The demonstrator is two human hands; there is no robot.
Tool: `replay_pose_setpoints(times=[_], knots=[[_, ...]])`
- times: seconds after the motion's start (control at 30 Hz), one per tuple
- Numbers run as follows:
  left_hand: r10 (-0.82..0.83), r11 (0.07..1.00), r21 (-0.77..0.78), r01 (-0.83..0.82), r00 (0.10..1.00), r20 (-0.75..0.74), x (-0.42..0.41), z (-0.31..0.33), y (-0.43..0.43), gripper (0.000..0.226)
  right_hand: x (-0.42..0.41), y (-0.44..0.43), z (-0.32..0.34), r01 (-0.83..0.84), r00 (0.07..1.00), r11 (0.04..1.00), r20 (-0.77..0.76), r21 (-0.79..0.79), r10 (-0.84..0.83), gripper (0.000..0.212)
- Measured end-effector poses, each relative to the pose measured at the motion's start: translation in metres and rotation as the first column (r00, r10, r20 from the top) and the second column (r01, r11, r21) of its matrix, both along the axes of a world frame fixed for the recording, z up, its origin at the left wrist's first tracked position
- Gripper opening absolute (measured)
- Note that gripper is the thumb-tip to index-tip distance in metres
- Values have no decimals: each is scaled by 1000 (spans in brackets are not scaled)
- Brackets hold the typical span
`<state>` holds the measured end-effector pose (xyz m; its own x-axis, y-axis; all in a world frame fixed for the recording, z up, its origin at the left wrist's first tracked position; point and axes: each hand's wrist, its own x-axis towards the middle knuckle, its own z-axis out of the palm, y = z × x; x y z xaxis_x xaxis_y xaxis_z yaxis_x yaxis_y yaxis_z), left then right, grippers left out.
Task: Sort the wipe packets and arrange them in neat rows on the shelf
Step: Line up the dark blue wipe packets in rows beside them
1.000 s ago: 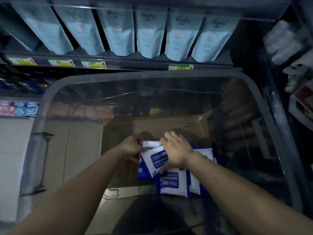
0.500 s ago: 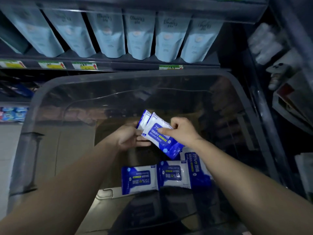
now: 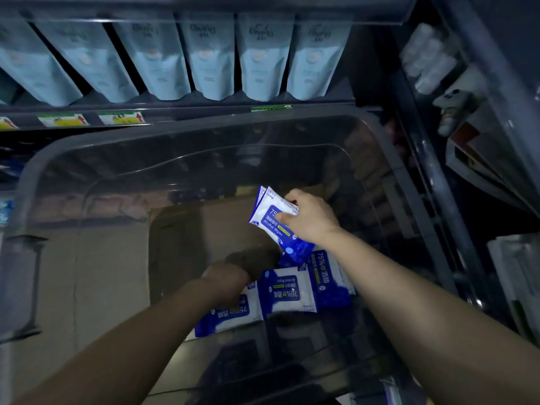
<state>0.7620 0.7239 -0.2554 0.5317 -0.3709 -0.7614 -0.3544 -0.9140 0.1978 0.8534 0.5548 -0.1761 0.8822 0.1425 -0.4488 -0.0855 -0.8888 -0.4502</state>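
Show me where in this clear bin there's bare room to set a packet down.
In the clear bin, the left half is bare, from the left wall to the left hand. The far strip beyond the held wipe packets in the right hand looks free. The near right is crowded with loose wipe packets.

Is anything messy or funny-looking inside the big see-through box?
Yes. The wipe packets at the bottom of the clear bin lie jumbled: they overlap and point different ways, not in rows. The right hand grips two more packets, tilted. Nothing looks torn or spilled.
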Motion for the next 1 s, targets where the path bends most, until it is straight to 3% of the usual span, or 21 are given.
replay_pose_setpoints(times=[0.1,0.17,0.2,0.23,0.33,0.4,0.53,0.6,0.67,0.77,0.9,1.0], knots=[[156,961,-194,-198,964,-214,13,2,6,22,2,-3,4,2,1000,1000,2,10,-2,35],[341,745,-398,-535,818,-462,23,7,8,24,4,-6,7,20,1000,1000,4,22,-20,34],[366,638,-460,-618,769,-524,26,11,4,24,4,-8,8,31,1000,999,4,26,-31,34],[367,583,-526,-619,778,-509,28,13,-4,26,4,-10,9,40,999,999,5,25,-40,33],[318,746,-582,-324,941,-116,22,3,-37,36,5,-15,13,75,997,997,10,19,-76,33],[275,833,-516,-200,959,73,18,0,-51,39,6,-18,15,89,996,996,9,22,-89,32],[191,902,-406,-149,980,63,18,11,-47,51,7,-24,16,109,994,994,15,10,-109,30],[130,914,-398,-84,987,91,21,17,-41,45,6,-24,15,111,994,994,7,11,-111,31],[150,913,-391,-114,987,63,22,21,-38,39,5,-22,13,103,995,995,-10,15,-103,32],[200,908,-370,-196,979,-29,14,12,-40,51,3,-19,11,80,996,997,-34,24,-79,33],[151,945,-296,-140,989,12,8,9,-37,62,4,-19,10,66,997,997,-45,32,-65,33],[322,936,-166,-310,945,56,18,2,-6,55,5,-20,9,61,997,998,-58,36,-59,35]])
